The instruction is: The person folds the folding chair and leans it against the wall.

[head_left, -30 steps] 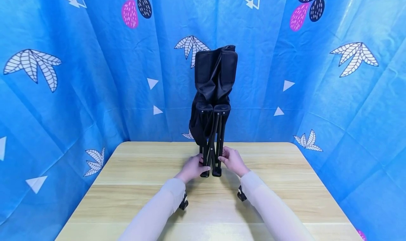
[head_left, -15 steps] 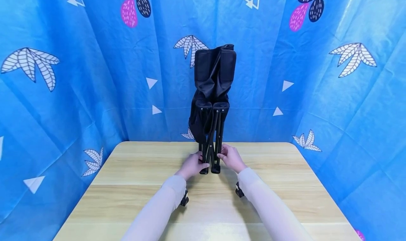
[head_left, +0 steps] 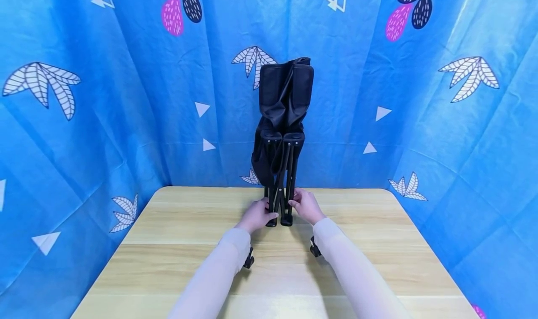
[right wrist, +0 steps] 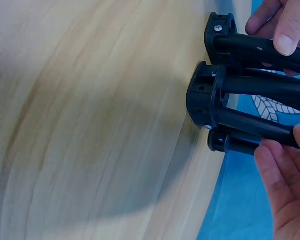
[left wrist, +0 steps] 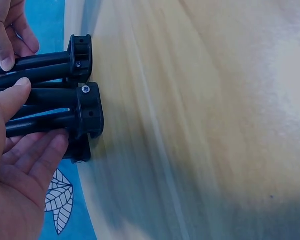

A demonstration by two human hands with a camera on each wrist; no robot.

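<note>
A black folded camping chair (head_left: pixel 286 99) stands upright near the far edge of the table, its fabric bunched above and its tube legs (head_left: pixel 280 188) drawn together below. My left hand (head_left: pixel 255 215) grips the legs on the left, thumb in front, just above the plastic feet (left wrist: pixel 90 110). On the other side, my right hand (head_left: pixel 307 208) pinches a leg tube (right wrist: pixel 260 126) between thumb and fingers. Both wrist views show the feet close together at the tabletop. The far side of the chair is hidden.
The light wood table (head_left: pixel 277 281) ends close behind the chair. A blue patterned curtain (head_left: pixel 336 99) hangs behind it and along both sides. Black wrist-worn devices (head_left: pixel 315 248) sit under the sleeves.
The folded chair has shifted slightly away from me toward the far table edge. Both hands have moved along with it, keeping their hold on the legs.
</note>
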